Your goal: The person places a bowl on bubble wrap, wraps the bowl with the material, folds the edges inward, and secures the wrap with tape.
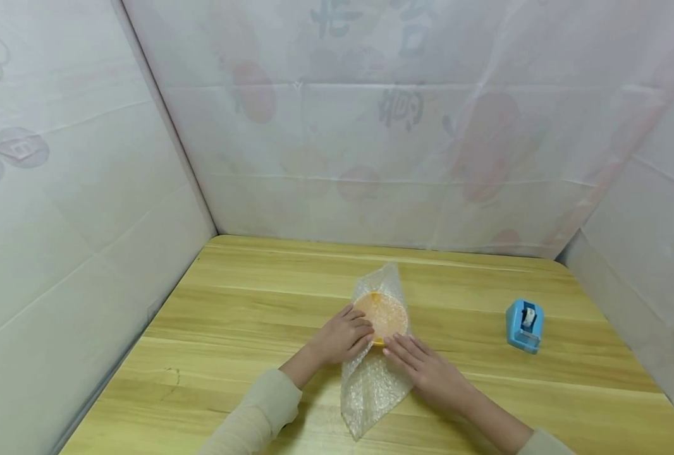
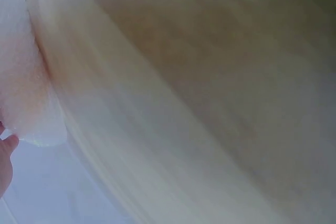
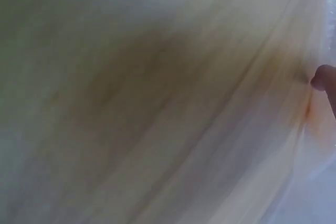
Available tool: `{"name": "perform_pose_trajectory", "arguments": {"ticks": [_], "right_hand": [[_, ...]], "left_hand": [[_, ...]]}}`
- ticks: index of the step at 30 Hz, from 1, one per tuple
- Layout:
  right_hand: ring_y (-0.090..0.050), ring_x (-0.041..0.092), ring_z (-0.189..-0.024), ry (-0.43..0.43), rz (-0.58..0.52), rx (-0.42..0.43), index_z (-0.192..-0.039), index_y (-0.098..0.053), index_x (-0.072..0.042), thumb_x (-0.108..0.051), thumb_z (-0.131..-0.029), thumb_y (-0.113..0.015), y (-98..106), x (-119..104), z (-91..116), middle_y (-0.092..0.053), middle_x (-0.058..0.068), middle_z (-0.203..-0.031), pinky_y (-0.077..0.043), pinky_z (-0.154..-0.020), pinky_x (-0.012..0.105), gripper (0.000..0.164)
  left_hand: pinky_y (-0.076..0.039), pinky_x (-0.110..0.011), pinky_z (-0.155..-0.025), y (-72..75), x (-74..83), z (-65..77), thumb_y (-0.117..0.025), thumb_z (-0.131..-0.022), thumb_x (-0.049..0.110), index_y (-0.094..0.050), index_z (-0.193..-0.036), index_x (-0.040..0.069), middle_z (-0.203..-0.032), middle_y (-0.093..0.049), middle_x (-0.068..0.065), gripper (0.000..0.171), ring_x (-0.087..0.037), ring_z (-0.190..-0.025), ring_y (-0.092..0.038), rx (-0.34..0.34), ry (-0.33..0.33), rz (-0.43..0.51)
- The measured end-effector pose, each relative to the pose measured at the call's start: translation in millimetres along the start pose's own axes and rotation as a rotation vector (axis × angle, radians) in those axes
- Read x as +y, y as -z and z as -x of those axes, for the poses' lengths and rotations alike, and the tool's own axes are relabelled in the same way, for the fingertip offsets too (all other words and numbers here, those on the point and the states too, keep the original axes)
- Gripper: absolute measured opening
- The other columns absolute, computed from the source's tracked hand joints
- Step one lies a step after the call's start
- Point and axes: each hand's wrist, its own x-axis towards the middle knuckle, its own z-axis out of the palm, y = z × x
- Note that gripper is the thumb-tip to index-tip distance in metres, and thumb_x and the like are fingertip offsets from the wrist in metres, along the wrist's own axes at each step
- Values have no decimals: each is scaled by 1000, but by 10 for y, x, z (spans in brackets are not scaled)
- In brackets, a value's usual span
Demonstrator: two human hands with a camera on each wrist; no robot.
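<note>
Left hand (image 1: 339, 337): fingers lightly bent and side by side, laid over the left part of a round, orange-rimmed dish (image 1: 384, 315); not wrapped around it. Right hand (image 1: 425, 371): fingers nearly straight and close together, tips at the dish's near right edge, on the bubble wrap (image 1: 371, 395). Whether either thumb pinches the wrap cannot be told; both wrist views are blurred and show little of the hands. The dish sits between the hands, with a layer of the wrap over most of it; the sheet runs to a narrow end on the far side and a pointed corner on the near side. Wrap and dish are on the wood-grain table (image 1: 246, 303), around mid-width. Well apart to the right, a blue tape dispenser (image 1: 525, 325) holds a roll of tape (image 1: 528, 316). Pale sleeves (image 1: 263, 404) cover the forearms, the right one only partly in view. Beyond the table's far edge hangs a whitish printed sheet (image 1: 337, 139).
</note>
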Motion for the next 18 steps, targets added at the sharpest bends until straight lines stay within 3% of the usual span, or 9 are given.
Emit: {"name": "perform_pose_trajectory", "arguments": {"ticks": [3, 6, 12, 15, 18], "right_hand": [[-49, 26, -124, 69, 89, 27, -130, -52, -4, 0, -96, -17, -10, -3, -30, -50, 11, -137, -37, -106, 38, 48], [-53, 25, -121, 127, 130, 39, -125, -57, -6, -8, -101, -15, -31, -16, -67, -53, 9, -134, -45, -97, 38, 49], [-54, 29, -118, 141, 64, 92, -117, -64, -13, -24, -101, -28, -72, -24, -91, -57, 12, -130, -42, -102, 39, 41], [-54, 31, -118, 104, -19, 145, -116, -65, -13, -30, -99, -37, -78, -15, -92, -56, 16, -129, -38, -106, 35, 37], [-55, 32, -116, 36, -80, 185, -118, -64, -12, -33, -99, -37, -73, -8, -108, -56, 19, -128, -43, -100, 31, 39]], "left_hand": [[-31, -42, -111, 10, 3, -1, -38, -99, 28, -67, -110, 17, -116, -66, 5, 33, -18, -121, -52, 1, -4, -9], [-32, -43, -110, 24, 6, 2, -38, -99, 29, -67, -109, 17, -116, -66, 5, 32, -19, -121, -53, 5, -10, -12], [-34, -42, -109, 36, 3, 7, -40, -99, 31, -67, -108, 18, -114, -66, 6, 31, -18, -119, -54, 24, -30, -38], [-34, -42, -109, 42, 1, 7, -40, -99, 32, -67, -110, 18, -115, -66, 6, 32, -18, -120, -53, 14, -36, -46], [-34, -42, -110, 46, 1, 6, -41, -99, 32, -67, -110, 17, -115, -66, 6, 32, -18, -120, -53, 3, -37, -41]]}}
